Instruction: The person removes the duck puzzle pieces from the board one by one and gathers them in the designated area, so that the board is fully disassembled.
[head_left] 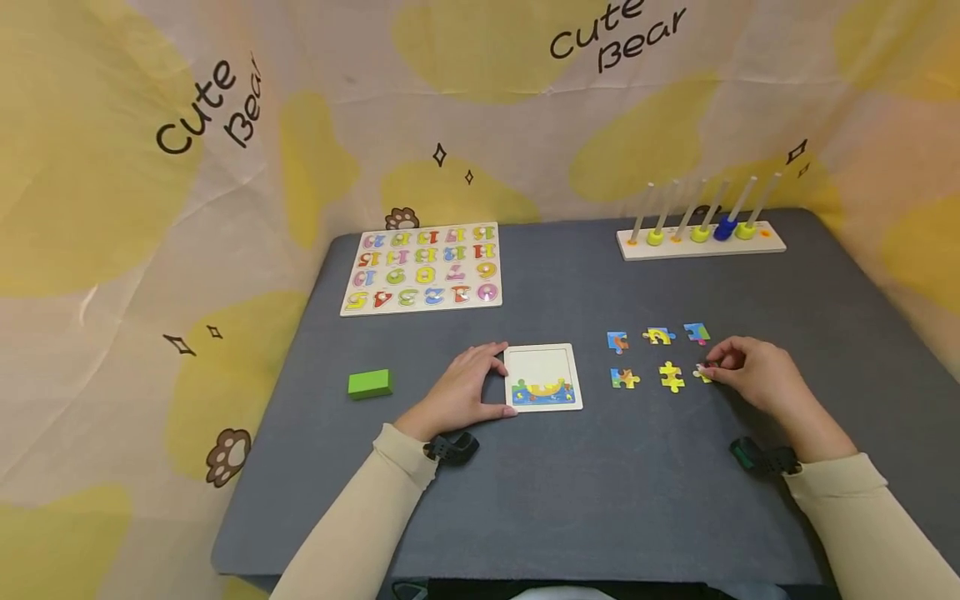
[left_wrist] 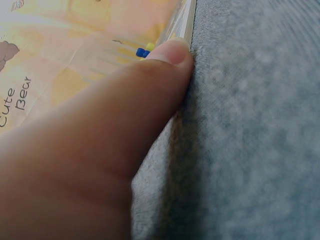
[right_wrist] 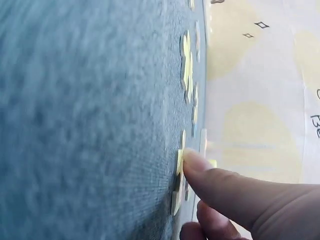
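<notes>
My left hand (head_left: pixel 465 387) grips the left side of a square white puzzle board (head_left: pixel 540 362), fingers at its far corner and thumb at its near one. Blue and yellow pieces fill the board's lower part; its upper part is bare. In the left wrist view, the thumb (left_wrist: pixel 170 55) presses the board's edge. My right hand (head_left: pixel 757 375) pinches a small jigsaw piece (head_left: pixel 702 373) at the right end of the near row, partly covered by the fingers. That piece (right_wrist: pixel 178 175) lies at the table surface under the thumb in the right wrist view.
Other loose pieces lie in two rows, including a yellow one (head_left: pixel 672 377) and a blue-green one (head_left: pixel 697 332). A green block (head_left: pixel 370 384) sits at left. Behind are a number board (head_left: pixel 420 268) and a peg stand (head_left: pixel 701 243) with upright rods, near the curtain.
</notes>
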